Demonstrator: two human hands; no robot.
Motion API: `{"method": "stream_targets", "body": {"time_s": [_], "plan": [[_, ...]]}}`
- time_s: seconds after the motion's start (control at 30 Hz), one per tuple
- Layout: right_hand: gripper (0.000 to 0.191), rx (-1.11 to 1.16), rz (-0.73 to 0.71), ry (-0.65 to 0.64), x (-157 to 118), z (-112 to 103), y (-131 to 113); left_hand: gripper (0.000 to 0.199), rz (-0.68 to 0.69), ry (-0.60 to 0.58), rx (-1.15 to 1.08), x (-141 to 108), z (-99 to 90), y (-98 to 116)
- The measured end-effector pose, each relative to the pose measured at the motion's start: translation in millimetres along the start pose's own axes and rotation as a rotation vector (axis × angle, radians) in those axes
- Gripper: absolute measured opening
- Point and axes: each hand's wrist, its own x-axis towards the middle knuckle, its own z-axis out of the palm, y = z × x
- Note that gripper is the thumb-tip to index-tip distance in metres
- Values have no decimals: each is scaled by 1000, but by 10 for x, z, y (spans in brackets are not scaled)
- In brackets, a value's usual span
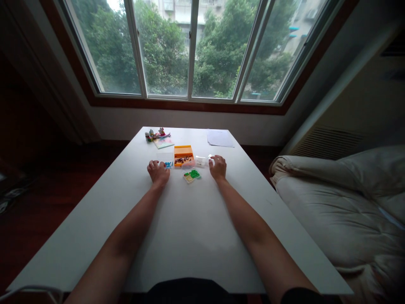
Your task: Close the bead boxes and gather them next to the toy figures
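Both my arms stretch forward over a white table. My left hand [158, 172] rests with bent fingers somewhat apart, its thumb side against a clear tray of small blue pieces [168, 164]. At the right, my right hand [218, 167] has its thumb and forefinger at the right end of a clear plastic box [201, 161], seemingly pinching it. Between the hands stands an open orange box [183, 150] with small dark pieces [182, 160] in it. Closer to me lies a small clear tray [189, 180] of green and pale yellow pieces [193, 174].
Small colourful toy figures [155, 134] stand at the table's far left, by a pastel booklet [164, 142]. White paper sheets [220, 138] lie at the far right. The table [190, 236] faces a window [190, 50]. A pale sofa [332, 202] stands on the right.
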Motion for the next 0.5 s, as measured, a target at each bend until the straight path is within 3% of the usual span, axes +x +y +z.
{"method": "stream_targets", "body": {"time_s": [0.1, 0.23, 0.5], "plan": [[28, 80, -63, 24, 9, -37, -49, 13, -10, 6, -50, 26, 60, -47], [27, 162, -142, 49, -2, -105, -187, 14, 1, 97, -183, 57, 94, -18], [28, 378, -244, 30, -116, -231, -641, 10, 188, 207, -379, -90, -146, 359]]}}
